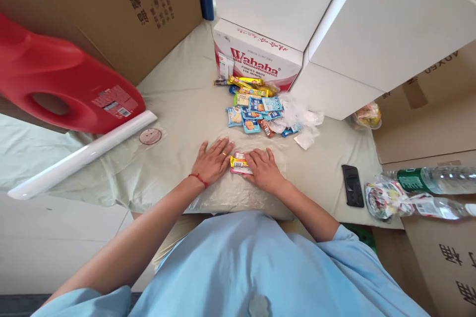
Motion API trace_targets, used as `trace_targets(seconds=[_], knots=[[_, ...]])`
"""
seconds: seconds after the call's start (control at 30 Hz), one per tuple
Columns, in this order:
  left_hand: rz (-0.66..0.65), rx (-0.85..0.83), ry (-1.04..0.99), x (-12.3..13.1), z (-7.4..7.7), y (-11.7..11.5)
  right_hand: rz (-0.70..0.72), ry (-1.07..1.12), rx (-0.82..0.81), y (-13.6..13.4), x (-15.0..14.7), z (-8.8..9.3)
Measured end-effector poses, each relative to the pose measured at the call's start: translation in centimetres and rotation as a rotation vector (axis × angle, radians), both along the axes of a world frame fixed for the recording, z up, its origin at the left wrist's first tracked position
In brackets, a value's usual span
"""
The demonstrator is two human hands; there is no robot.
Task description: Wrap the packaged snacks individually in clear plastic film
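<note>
Small packaged snacks in yellow, red and white wrappers lie between my two hands. My left hand rests with its fingers stretched out, just left of the snacks. On their right side my right hand lies flat, its fingers partly over the wrappers. Under both hands a clear plastic bag or film is spread over the cloth, creased near the front edge. Beyond my hands is a pile of snack packets, mostly blue and yellow, next to crumpled clear plastic.
A Wahaha carton stands behind the pile. At left are a red jug, a white roll and a round pink-and-white item. A phone, plastic bottles and a tied snack bag lie at right.
</note>
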State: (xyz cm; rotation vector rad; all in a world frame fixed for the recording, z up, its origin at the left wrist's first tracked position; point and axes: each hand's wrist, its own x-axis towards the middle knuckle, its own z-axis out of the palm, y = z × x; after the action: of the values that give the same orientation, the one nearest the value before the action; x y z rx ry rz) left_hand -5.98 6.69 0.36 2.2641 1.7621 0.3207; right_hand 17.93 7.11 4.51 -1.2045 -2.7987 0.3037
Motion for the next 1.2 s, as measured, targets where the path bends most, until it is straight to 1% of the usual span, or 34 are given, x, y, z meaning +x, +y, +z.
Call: trace_targets(seconds=[0.07,0.13,0.17,0.23,0.3,0.37,0.43,0.47,0.53,0.6,0.63,0.7,0.77,0.83,0.9,0.93,1.0,1.07,1.1,1.13,1.17,1.2], knots=[[0.031,-0.016,-0.03,-0.5,0.7,-0.2,-0.01,0.07,-0.004,-0.3,1.2,1.1],[0.032,0.027,-0.05,-1.3,1.9,-1.1,0.005,0.168,-0.016,-1.2,3.1,2.3],[0.002,0.063,-0.057,-1.9,2.5,-2.0,0.032,0.212,-0.037,-1.9,4.3,2.7],[-0.128,0.12,-0.075,-3.2,3.3,-4.2,0.106,0.266,-0.101,-3.7,6.8,2.8],[-0.3,0.1,-0.104,-4.6,3.4,-7.0,0.141,0.265,-0.137,-5.8,8.9,1.7],[-0.396,0.038,-0.106,-5.8,2.7,-9.4,0.097,0.247,-0.125,-7.6,10.2,-0.1],[-0.413,-0.033,-0.102,-6.7,1.8,-10.9,0.02,0.246,-0.112,-8.5,10.7,-1.6],[-0.402,-0.064,-0.11,-7.0,1.5,-11.1,-0.008,0.254,-0.124,-8.5,10.6,-2.0],[-0.372,-0.113,-0.152,-7.5,1.5,-10.3,-0.038,0.289,-0.186,-7.9,10.2,-2.0],[-0.345,-0.134,-0.199,-7.7,2.4,-8.3,-0.052,0.35,-0.264,-6.4,9.6,-0.8],[-0.328,-0.134,-0.214,-7.8,3.1,-6.9,-0.064,0.386,-0.295,-5.4,9.4,-0.1],[-0.252,-0.101,-0.217,-7.9,4.4,-3.8,-0.102,0.452,-0.33,-3.3,9.0,1.4],[-0.156,-0.056,-0.222,-7.8,5.3,-0.4,-0.145,0.487,-0.346,-1.0,8.7,2.3],[-0.127,-0.031,-0.184,-7.6,5.7,2.5,-0.196,0.493,-0.373,1.2,8.3,2.4],[-0.084,-0.004,-0.14,-7.2,5.7,4.6,-0.26,0.474,-0.407,2.8,7.9,2.0],[-0.047,0.019,-0.125,-6.9,5.7,5.2,-0.294,0.457,-0.419,3.4,7.7,1.7],[0.063,0.125,-0.122,-6.2,6.0,5.3,-0.344,0.419,-0.423,4.1,7.5,1.0],[0.153,0.255,-0.141,-5.0,6.8,4.4,-0.357,0.399,-0.421,4.0,7.4,0.3],[0.158,0.303,-0.152,-4.2,7.2,3.7,-0.353,0.399,-0.428,3.8,7.4,0.1],[0.122,0.325,-0.158,-3.2,7.6,2.9,-0.347,0.406,-0.44,3.6,7.4,-0.1],[0.046,0.315,-0.159,-2.2,7.9,2.3,-0.341,0.418,-0.454,3.4,7.4,-0.3],[-0.064,0.28,-0.152,-1.0,8.0,1.8,-0.337,0.429,-0.469,3.1,7.4,-0.4]])
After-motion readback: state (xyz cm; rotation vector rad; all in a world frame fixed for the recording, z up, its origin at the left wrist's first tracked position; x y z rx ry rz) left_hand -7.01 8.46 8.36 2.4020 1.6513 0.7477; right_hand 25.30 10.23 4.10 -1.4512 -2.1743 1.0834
